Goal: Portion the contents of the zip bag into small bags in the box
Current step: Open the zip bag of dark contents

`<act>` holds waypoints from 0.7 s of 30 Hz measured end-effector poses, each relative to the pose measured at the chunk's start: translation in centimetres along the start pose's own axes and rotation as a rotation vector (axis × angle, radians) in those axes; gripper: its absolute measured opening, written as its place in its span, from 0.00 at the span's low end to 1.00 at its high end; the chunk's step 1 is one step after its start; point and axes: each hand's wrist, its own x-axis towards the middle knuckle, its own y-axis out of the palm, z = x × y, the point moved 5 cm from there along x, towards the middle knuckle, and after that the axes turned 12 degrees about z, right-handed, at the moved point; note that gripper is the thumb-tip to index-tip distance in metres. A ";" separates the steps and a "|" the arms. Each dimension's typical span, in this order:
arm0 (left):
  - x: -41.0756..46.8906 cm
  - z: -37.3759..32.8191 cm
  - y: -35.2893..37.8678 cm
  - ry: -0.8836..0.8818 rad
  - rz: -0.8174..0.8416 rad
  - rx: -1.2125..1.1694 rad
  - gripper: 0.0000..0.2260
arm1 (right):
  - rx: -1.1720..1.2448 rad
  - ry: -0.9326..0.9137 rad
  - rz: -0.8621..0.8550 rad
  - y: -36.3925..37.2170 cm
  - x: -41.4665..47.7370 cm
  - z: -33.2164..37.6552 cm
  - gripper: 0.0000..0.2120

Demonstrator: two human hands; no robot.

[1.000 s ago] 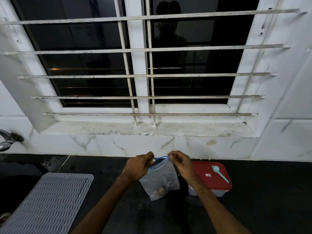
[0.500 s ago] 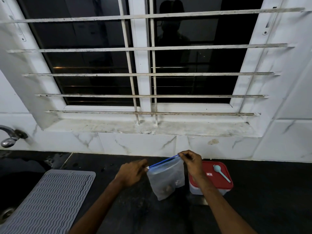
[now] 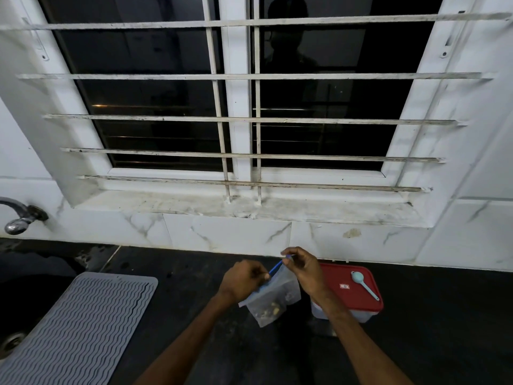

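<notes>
On the head view, I see the zip bag [image 3: 273,298] held in the air over the dark counter [image 3: 444,315], at 6 o'clock from the window sill [image 3: 249,209]. The right hand [image 3: 304,269] pinches the top corner of the blue zip strip between thumb and fingertips, its other fingers loosely bent. The left hand [image 3: 244,279], fingers curled, grips the same strip lower down. I judge the two hands are set there to work the seal apart, with the bag hanging so its few pale lumps stay in the bottom corner.

The box [image 3: 352,290] sits on the counter at 3 o'clock from the bag, just behind the right wrist. Its red lid is on and a pale blue spoon [image 3: 363,284] lies on it. I see no small bags. A grey drying mat [image 3: 80,326] lies at 9 o'clock, well apart.

Half a second ago the strip ran nearly level between hands held wider apart. Now the left hand is closer to the right one and lower, and the strip slopes steeply up to the right hand.
</notes>
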 end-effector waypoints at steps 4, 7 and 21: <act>0.1 0.0 0.8 -0.071 -0.056 -0.125 0.07 | -0.085 0.027 -0.371 -1.1 -2.0 -0.2 0.12; -0.1 -0.4 1.8 -0.086 -0.093 -0.267 0.09 | -0.099 0.141 -0.281 0.6 -2.6 -1.4 0.13; 0.4 -0.2 3.3 -0.064 -0.051 -0.317 0.07 | -0.016 0.272 -0.042 3.3 -3.3 -1.8 0.06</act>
